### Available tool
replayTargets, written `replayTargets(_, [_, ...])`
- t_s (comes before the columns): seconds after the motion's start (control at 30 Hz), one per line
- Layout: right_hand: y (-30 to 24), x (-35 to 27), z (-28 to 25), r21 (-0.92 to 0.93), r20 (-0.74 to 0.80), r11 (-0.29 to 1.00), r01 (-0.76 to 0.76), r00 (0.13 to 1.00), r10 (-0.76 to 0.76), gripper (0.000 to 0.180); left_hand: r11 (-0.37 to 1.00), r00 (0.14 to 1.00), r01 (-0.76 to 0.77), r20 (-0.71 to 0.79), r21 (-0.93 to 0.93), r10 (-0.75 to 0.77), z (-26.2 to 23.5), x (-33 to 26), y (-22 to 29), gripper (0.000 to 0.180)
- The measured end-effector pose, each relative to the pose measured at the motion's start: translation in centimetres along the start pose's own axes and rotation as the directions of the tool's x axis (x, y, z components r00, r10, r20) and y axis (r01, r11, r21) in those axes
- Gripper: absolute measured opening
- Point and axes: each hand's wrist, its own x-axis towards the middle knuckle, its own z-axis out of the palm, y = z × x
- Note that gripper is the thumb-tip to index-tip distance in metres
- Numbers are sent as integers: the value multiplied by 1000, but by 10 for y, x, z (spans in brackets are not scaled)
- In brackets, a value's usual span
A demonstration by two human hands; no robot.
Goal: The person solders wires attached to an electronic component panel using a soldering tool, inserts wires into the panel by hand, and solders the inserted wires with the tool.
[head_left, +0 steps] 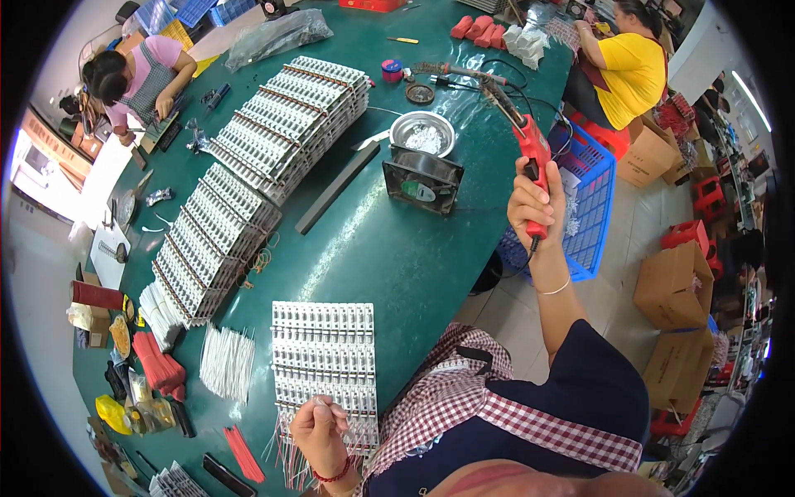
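Note:
High on the right, my right hand (534, 199) is wrapped round the red handle of a soldering iron (532, 137). The iron's metal front reaches up and left, towards a coiled stand (431, 68). Low in the middle, my left hand (319, 431) is closed in a pinch over the lower part of a panel of small white parts (323, 331). What its fingertips hold, if anything, is too small to name. Thin red and white wires (286, 455) hang from the panel's lower end, partly hidden by that hand.
Tall stacks of similar panels (281, 124) stand on the green table (373, 257). A square fan (422, 180), a metal bowl (422, 132) and a dark bar (338, 189) lie further in. White wires (227, 363) lie left; a blue basket (592, 224) stands right. Two people work beyond.

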Motion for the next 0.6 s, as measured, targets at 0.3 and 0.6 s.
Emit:
replayTargets(0.3, [2, 1, 1, -23, -4, 1000, -5, 1000, 5, 47, 1000, 999, 14, 30, 16, -15, 2, 1, -7, 17])
replayTargets(0.6, [-15, 9, -2, -972, -36, 226, 69, 904, -427, 43, 1000, 999, 30, -19, 9, -30, -1, -2, -3, 15])
